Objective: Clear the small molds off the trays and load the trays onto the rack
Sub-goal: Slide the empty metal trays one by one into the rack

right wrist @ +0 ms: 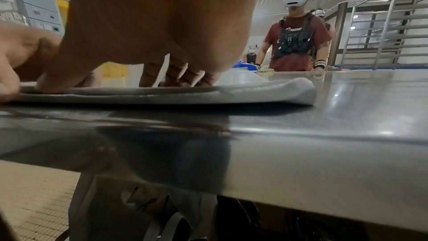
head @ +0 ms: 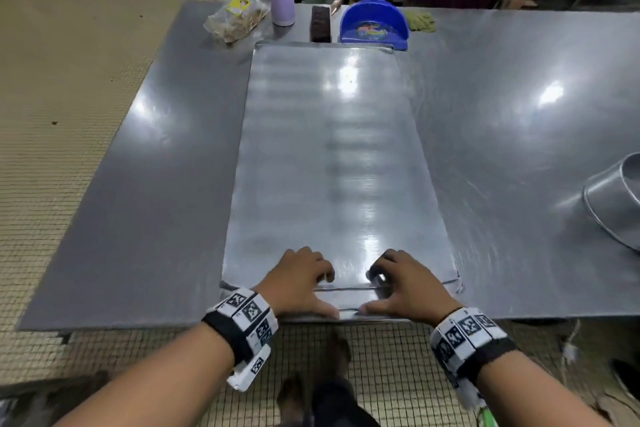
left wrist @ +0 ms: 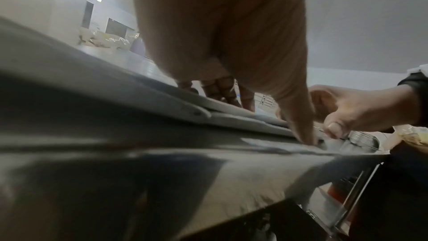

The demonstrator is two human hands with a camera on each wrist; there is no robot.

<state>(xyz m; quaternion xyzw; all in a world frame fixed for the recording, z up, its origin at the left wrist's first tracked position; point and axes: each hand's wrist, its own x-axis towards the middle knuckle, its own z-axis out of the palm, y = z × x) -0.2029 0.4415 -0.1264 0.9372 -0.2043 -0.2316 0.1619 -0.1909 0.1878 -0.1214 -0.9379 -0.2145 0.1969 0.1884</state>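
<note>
Left hand (head: 298, 282) and right hand (head: 408, 284) grip the tray (head: 329, 149) rim: bent fingertips pressing on top, thumbs behind at its edge, undersides hidden.

My left hand (head: 300, 279) and right hand (head: 410, 282) sit side by side, knuckles up, at the end of bare forearms that reach forward and angle in towards each other. On each, my curled fingers press their tips onto the near end of the tray (head: 329, 149). My thumbs stretch inward along its rim, nearly meeting.
</note>
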